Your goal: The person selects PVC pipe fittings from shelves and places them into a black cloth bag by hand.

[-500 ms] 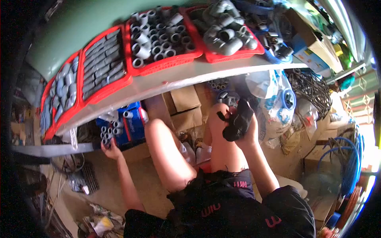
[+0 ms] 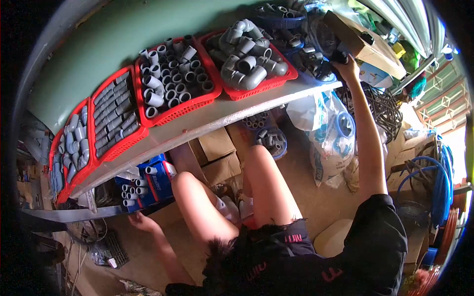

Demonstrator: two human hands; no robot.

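My right hand (image 2: 349, 70) is stretched out to the far right end of the shelf, closed on a dark bundle that looks like black cloth (image 2: 339, 57). Just left of it, a blue basket (image 2: 322, 80) holds dark and grey pieces. My left hand (image 2: 142, 222) hangs low on the left, its fingers loosely apart with nothing seen in them. Above that hand is a blue box (image 2: 159, 183), with a stack of grey pipe fittings (image 2: 134, 190) at its side.
Red baskets (image 2: 180, 106) of grey pipe fittings line the shelf (image 2: 217, 116). Below it stand a cardboard box (image 2: 217, 144), a tub of fittings (image 2: 271, 140) and a white sack (image 2: 326, 153). Blue hose (image 2: 442, 182) hangs at right; a metal bar (image 2: 74, 215) crosses at left.
My right hand has gone from above my knee up and right to the shelf's end with the black bundle. My left hand has dropped away from the stacked fittings. The view has shifted.
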